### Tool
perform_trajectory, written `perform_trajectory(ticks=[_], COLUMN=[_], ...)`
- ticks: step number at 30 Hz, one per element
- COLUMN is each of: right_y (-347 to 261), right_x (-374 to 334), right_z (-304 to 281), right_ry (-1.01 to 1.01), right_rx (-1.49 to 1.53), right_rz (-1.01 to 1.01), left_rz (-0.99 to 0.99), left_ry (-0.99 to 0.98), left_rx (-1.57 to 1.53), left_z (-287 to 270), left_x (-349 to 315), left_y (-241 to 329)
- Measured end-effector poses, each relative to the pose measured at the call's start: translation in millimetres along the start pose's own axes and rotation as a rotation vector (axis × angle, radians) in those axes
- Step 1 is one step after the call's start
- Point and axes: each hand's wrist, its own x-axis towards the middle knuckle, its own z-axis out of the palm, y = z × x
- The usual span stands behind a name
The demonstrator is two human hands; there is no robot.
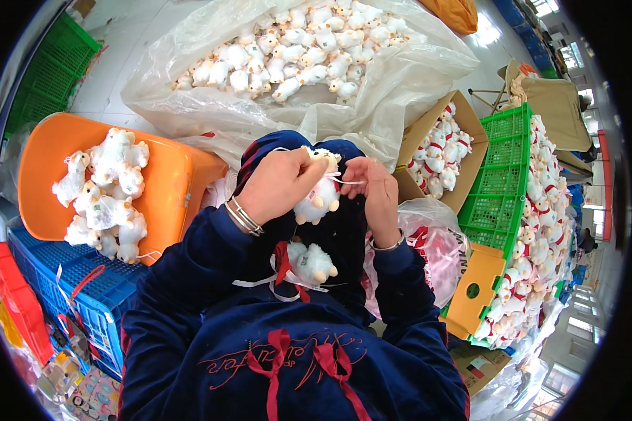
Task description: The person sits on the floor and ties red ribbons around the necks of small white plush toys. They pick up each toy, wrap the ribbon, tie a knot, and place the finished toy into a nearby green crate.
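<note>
Over my lap I hold a small white plush animal [319, 199] upright, its tan feet pointing down. My left hand [277, 184] is closed at the toy's head and neck, its fingertips partly hiding them. A thin white ribbon [351, 183] runs from the neck to my right hand [376, 195], whose fingers pinch it. Below, a second white plush animal [312, 264] lies on my dark blue clothing. Beside it are a loose red ribbon [283, 262] and a white ribbon [263, 282].
Ahead, a large clear plastic sheet [428, 67] holds many plush animals. An orange bin [45, 175] with several more stands left, above a blue crate [42, 263]. To the right are a cardboard box [405, 145], a green crate [495, 175] and a plastic bag [428, 217] with red pieces.
</note>
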Motion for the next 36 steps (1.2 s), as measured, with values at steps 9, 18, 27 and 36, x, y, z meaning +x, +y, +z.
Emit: perform_trajectory(ticks=[9, 18, 27, 36], right_y=[-17.0, -21.3, -17.9, -19.2], right_x=[3.3, 7.9, 11.1, 12.8], right_z=[-5.4, 10.6, 9.5, 10.0], right_ry=[-0.037, -0.150, -0.048, -0.127], right_rx=[-0.421, -0.533, -0.205, -0.747], right_rz=[-0.066, -0.098, 0.050, -0.689], left_rz=[0.025, -0.096, -0.105, -0.048], left_ry=[-0.073, -0.088, -0.073, -0.058], left_rx=[-0.258, -0.055, -0.189, -0.171], left_z=[-1.6, -4.6, -2.7, -0.6], left_x=[-0.3, 6.3, 7.5, 7.0], left_y=[-5.8, 10.8, -1.4, -1.6])
